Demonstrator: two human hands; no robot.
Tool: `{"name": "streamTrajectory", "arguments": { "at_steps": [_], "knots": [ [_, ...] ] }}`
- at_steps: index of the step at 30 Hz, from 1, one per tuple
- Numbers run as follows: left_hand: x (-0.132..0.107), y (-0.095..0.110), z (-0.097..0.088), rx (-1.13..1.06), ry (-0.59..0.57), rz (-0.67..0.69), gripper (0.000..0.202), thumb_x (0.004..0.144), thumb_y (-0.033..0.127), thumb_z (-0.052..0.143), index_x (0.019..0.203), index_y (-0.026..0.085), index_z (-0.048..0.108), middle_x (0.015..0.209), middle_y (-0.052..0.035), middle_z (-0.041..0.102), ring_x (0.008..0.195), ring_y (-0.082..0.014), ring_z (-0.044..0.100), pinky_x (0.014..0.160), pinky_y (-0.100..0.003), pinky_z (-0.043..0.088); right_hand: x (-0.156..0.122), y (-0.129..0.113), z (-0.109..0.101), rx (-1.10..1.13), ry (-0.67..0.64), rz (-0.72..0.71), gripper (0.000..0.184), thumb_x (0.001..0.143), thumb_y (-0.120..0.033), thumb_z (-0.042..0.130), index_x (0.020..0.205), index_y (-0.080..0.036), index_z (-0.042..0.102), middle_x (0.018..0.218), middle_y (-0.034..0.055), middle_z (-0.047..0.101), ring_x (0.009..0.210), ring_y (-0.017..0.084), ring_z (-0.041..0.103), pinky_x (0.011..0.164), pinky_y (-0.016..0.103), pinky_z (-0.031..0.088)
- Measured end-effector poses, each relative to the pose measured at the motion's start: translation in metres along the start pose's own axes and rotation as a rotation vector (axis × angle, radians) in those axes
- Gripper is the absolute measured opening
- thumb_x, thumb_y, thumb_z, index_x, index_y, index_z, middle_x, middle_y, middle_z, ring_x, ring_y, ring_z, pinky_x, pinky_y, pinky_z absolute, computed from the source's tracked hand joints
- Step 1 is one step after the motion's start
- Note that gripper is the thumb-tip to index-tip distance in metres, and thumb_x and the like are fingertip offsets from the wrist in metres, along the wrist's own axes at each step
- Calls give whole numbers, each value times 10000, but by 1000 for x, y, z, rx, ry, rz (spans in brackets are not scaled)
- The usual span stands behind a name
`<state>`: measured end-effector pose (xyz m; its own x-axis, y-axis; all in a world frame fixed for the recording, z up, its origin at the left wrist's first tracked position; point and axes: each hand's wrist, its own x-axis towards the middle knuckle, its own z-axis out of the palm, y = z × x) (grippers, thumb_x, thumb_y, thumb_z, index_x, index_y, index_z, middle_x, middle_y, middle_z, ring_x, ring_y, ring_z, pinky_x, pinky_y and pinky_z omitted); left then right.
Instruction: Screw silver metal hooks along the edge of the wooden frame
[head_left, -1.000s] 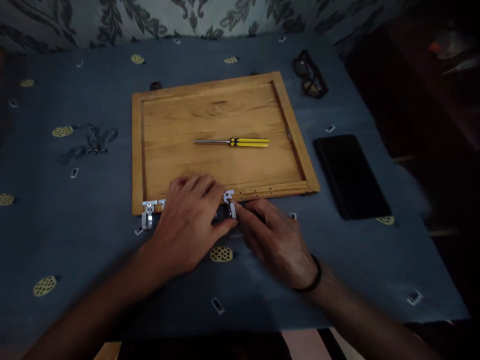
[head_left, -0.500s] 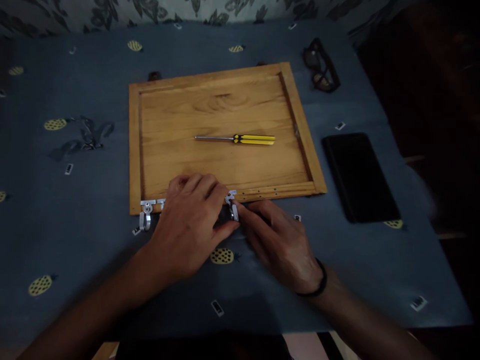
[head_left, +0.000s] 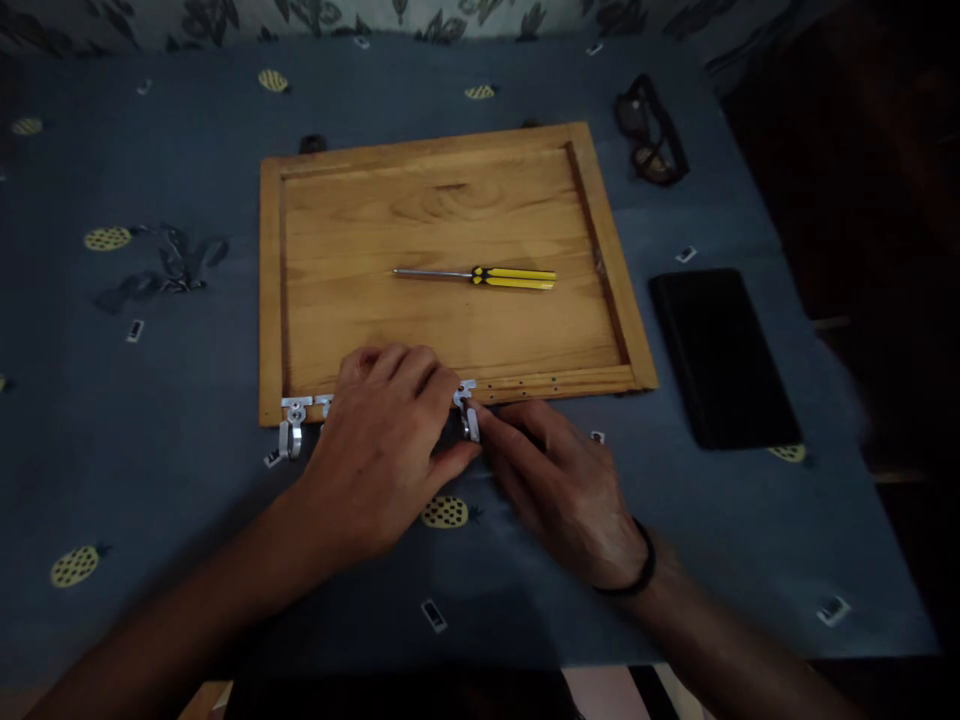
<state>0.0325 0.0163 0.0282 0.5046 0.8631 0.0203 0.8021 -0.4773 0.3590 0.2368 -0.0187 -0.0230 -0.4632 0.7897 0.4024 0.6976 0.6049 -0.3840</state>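
Note:
A wooden framed board point(head_left: 271, 290) lies on the table, and a screwdriver point(head_left: 514, 278) with a yellow and black handle rests on its panel. Along the near edge, a silver metal hook point(head_left: 294, 428) sits at the left corner. Farther right is another metal hook point(head_left: 470, 420), between my two hands. My left hand point(head_left: 382, 450) is bent over the near edge, its thumb and index finger around this hook, hiding part of the edge. My right hand point(head_left: 566, 490) has its fingers closed, with the index fingertip against the hook's right side. The other fingertips are hidden.
A black phone point(head_left: 724, 360) lies right of the board. Sunglasses point(head_left: 651, 132) are at the far right, and a small heap of metal pieces point(head_left: 180, 265) lies to the left. Several small holes dot the board's near rail. A blue patterned cloth point(head_left: 157, 430) covers the table.
The whole view has shifted slightly. Both hands stay at the same hook, with no clear change in their grip.

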Motion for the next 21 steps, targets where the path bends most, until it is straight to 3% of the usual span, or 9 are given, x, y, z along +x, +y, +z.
{"name": "streamTrajectory", "arguments": {
  "at_steps": [8, 14, 21],
  "knots": [
    [-1, -2, 2, 2, 1, 12, 237, 946, 326, 809, 1091, 160, 722, 1103, -91, 741, 1089, -332, 670, 983, -524, 507, -3, -1, -1, 50, -3, 70, 424, 1064, -133, 559, 1465, -237, 653, 990, 66, 758, 873, 179, 742, 738, 265, 610],
    [-2, -1, 2, -4, 6, 11, 213, 949, 317, 803, 1077, 172, 713, 1094, -83, 736, 1092, -317, 664, 989, -501, 492, -3, 1, 1, 12, -9, 53, 339, 1068, -153, 549, 1357, -182, 724, 975, 79, 752, 847, 172, 733, 707, 250, 592],
    [-2, -1, 1, 0, -3, 22, 191, 951, 302, 790, 1067, 171, 712, 1085, -90, 733, 1078, -318, 658, 972, -488, 485, -2, 0, -1, -18, -18, 45, 338, 1075, -165, 531, 1343, -200, 735, 949, 68, 753, 818, 174, 717, 675, 258, 582]
  ]
}}
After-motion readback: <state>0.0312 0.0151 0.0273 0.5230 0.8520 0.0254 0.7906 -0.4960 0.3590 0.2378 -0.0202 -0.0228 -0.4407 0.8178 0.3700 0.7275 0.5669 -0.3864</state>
